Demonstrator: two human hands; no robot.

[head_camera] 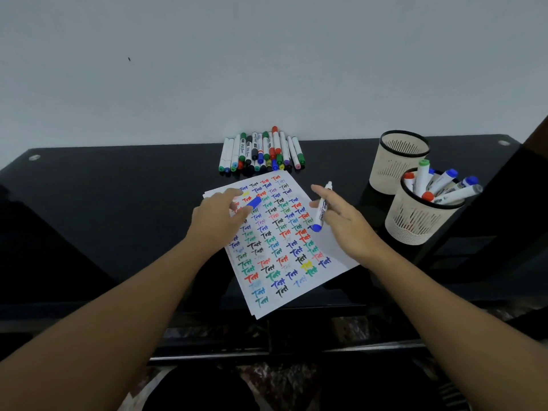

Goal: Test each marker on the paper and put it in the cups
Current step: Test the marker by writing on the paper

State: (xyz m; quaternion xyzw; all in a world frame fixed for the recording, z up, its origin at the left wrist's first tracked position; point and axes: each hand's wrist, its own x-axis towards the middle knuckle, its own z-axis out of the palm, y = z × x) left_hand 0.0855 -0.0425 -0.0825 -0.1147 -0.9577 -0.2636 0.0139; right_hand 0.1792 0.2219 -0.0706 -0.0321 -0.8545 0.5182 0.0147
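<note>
A white paper covered with rows of coloured "Test" marks lies on the black table. My left hand rests over its upper left part and pinches a blue marker cap. My right hand holds an uncapped white marker with a blue end, its tip pointing up and away from the sheet. A pile of several capped markers lies behind the paper. Two beige mesh cups stand at the right: the far cup looks empty, the near cup holds several markers.
The black glossy table runs against a plain pale wall. Its front edge is just below the paper's near corner. A dark object stands at the far right edge of view beside the cups.
</note>
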